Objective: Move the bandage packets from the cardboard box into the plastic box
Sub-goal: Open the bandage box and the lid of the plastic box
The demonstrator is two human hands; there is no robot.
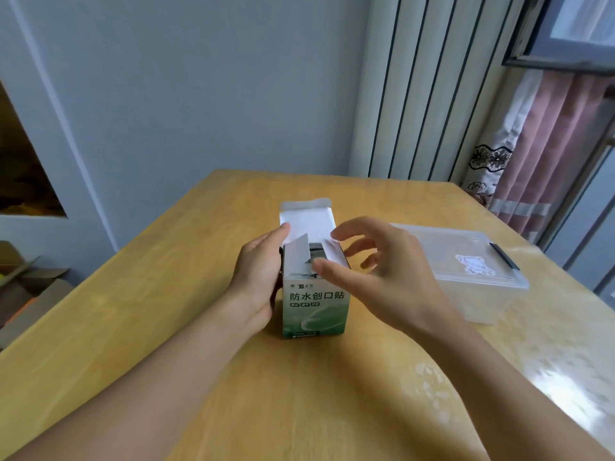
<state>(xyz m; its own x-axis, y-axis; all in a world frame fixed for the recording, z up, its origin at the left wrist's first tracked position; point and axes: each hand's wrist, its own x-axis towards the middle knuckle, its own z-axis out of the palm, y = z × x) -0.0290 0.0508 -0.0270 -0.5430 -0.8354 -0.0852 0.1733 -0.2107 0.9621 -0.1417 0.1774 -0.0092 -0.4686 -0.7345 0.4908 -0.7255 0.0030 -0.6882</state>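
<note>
Mid-table, left hand (pixel 258 281) grips cardboard box (pixel 314 304); right hand (pixel 376 271) hovers, fingers loose.

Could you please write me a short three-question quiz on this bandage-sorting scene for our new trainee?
1. True or false: the clear plastic storage box with a black latch has its lid on.
2. Which hand steadies the green-and-white cardboard bandage box?
A. left hand
B. right hand
C. neither
3. Fill in: the cardboard box stands on the ___ wooden table.

Key:
1. True: the sticker-marked lid lies flat on top.
2. A: the left hand's grip is on the box's side, while the right hand hovers over the open flaps with fingers spread, holding nothing.
3. Yellow.
</note>
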